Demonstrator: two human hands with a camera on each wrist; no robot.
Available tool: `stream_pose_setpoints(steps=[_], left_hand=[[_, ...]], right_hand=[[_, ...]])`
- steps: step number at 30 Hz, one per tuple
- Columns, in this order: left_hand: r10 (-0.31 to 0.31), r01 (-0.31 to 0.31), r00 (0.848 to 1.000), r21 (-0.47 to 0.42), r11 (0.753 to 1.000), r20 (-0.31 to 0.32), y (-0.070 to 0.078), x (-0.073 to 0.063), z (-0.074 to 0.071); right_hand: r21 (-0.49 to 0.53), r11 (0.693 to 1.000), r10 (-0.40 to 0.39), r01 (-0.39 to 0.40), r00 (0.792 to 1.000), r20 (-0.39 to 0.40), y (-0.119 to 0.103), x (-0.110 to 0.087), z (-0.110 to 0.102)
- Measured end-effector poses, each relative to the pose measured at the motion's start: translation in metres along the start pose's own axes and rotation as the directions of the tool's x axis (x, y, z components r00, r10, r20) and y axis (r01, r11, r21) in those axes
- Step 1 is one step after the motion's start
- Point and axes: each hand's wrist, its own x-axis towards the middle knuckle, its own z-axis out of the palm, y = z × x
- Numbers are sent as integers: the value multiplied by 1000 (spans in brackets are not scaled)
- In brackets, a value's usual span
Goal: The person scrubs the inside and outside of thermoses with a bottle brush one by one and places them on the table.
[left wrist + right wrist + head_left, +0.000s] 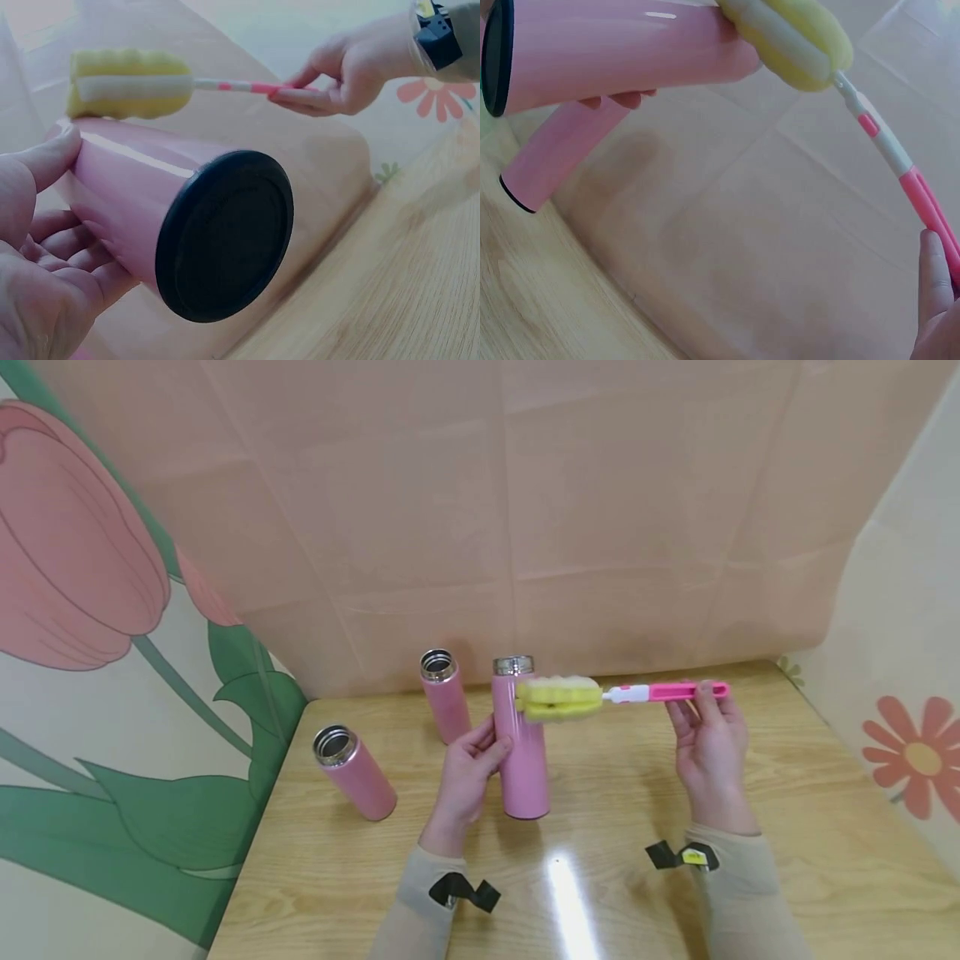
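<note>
My left hand (470,774) grips a pink thermos bottle (522,768) by its side, lifted off the table with its lidless steel mouth up. Its black base (226,236) faces the left wrist camera. In my right hand (712,752), the thumb and fingers pinch the pink end of a bottle brush (678,692). The brush lies level, its yellow and white sponge head (561,697) pointing left and overlapping the bottle's upper side in the head view. From the right wrist, the sponge (802,45) shows right by the bottle's mouth end.
Two more lidless pink bottles stand on the wooden table (600,877): one at the left (358,777), another bottle (447,702) behind my left hand. A beige sheet (615,527) hangs along the back edge. Flower-patterned walls (922,760) flank both sides.
</note>
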Motion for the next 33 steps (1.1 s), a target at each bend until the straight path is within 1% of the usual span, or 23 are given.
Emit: stream_pose_setpoints(steps=[3,10,13,16,20,23,27,33], left_hand=[[-1,1,1000,-14,1000,-6,1,0,1],[11,-11,1000,-40,999,-7,3,-1,1],[12,-13,1000,-44,999,-10,3,-1,0],[16,-16,1000,-50,999,-14,3,0,-1],[22,-23,999,-57,998,-23,3,1,-2],[26,-28,999,-62,998,-30,3,1,-3],[28,-30,999,-65,997,-37,4,1,-3],[19,-24,998,-74,997,-61,5,0,-3]], right_hand=[[-40,999,22,-21,1000,22,-1,1,-2],[-96,994,60,-54,996,63,-3,4,-6],[-148,987,77,-66,995,70,-4,4,-6],[-219,972,101,-82,992,76,-6,3,-6],[-316,943,136,-104,988,79,-7,3,-7],[-364,924,158,-118,984,82,-7,4,-8],[-395,911,171,-119,981,97,-6,6,-10],[-399,909,194,-123,971,141,-5,9,-14]])
